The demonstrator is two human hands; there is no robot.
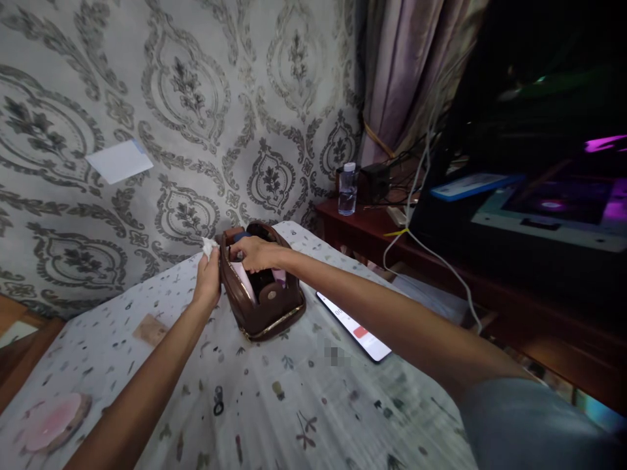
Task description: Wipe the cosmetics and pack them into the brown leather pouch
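A brown bag (pixel 281 310) with a gold zipper lies open on the patterned white cloth (pixel 274 405). My right hand (pixel 257 253) reaches into its opening, fingers bent down; whatever they may hold is hidden. Inside the bag show a pale pink item (pixel 243 279) and a dark blue one. At the bag's left side, my left hand (pixel 209 277) is closed on a crumpled white tissue (pixel 209 246), which sticks up above the fingers. A lit phone (pixel 357 329) lies right of the bag, partly under my right forearm.
A pink round object (pixel 53 421) and a light brown piece (pixel 150 330) lie on the cloth at left. On the dark red table (pixel 353 225) at right stand a clear bottle (pixel 347 190), cables and a large black screen (pixel 548 117). A patterned wall borders the back.
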